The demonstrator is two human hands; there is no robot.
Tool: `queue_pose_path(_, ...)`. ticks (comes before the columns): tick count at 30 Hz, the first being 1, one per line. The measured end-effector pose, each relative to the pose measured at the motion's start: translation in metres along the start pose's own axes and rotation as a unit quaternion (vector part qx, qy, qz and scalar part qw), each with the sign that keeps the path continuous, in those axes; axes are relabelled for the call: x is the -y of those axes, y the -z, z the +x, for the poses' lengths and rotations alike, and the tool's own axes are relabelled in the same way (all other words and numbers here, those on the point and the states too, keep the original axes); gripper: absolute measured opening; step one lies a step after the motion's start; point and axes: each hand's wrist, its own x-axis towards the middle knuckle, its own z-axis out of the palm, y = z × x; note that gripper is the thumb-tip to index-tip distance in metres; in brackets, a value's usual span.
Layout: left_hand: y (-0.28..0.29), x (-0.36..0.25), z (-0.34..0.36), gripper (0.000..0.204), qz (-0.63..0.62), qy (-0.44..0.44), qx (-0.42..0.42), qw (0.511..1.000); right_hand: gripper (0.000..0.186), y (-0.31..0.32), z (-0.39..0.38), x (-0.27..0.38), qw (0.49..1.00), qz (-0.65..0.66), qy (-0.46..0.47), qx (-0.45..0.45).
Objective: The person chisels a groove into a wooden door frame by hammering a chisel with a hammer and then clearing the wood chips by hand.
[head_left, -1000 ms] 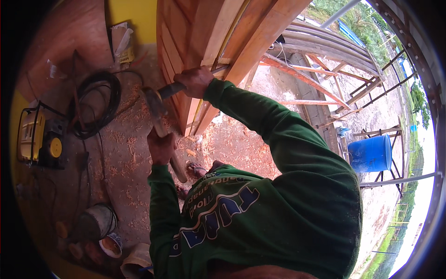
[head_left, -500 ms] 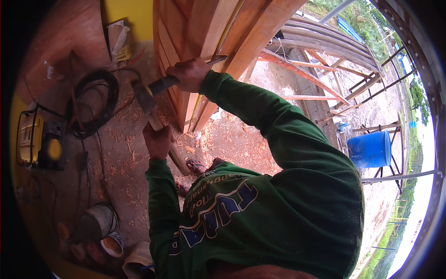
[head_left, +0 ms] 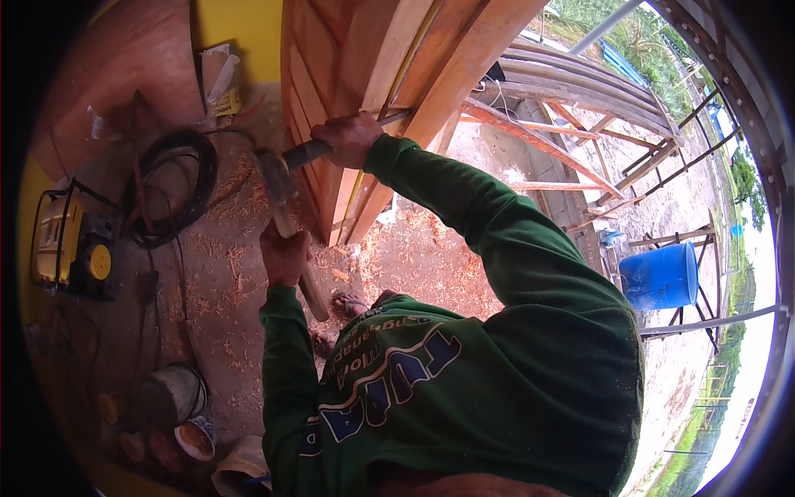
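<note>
Head view: left hand [head_left: 284, 253] closed around the wooden handle of a hammer [head_left: 280, 192], its head blurred just beside the upright wooden door panel [head_left: 331, 91]. Right hand [head_left: 349, 137] clenched on a dark chisel [head_left: 308, 152] set against that panel's edge. Sawdust-strewn ground [head_left: 414, 265] below; black cable coil [head_left: 170, 186] and yellow machine [head_left: 70, 248] toward the left.

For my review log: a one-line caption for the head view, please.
Left hand grips a wooden-handled hammer while right hand holds a chisel against a wooden frame, above sawdust-covered ground.

Left hand [head_left: 284, 253] grips mallet [head_left: 291, 232]; right hand [head_left: 352, 139], chisel [head_left: 305, 152] (against wood).
</note>
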Motion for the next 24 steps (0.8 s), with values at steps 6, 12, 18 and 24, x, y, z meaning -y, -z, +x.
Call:
queue_pose_path(6,0.022,-0.011,-0.025,0.016,-0.117,-0.033,-0.065,0.990,0.017,-0.004,-0.006,0.020,1.000,0.001,-0.002,0.022)
queue_pose_path(12,0.022,-0.020,-0.014,0.017,-0.082,-0.043,-0.070,0.993,0.017,-0.014,-0.004,-0.001,1.000,0.006,0.002,-0.003)
queue_pose_path(18,-0.007,-0.004,0.001,0.018,-0.004,-0.006,-0.023,1.000,0.012,-0.010,-0.006,0.004,1.000,0.001,-0.009,0.020)
queue_pose_path(24,-0.003,0.011,-0.011,0.016,-0.127,-0.018,-0.050,0.991,0.015,-0.003,-0.009,-0.001,0.997,-0.019,-0.030,0.066)
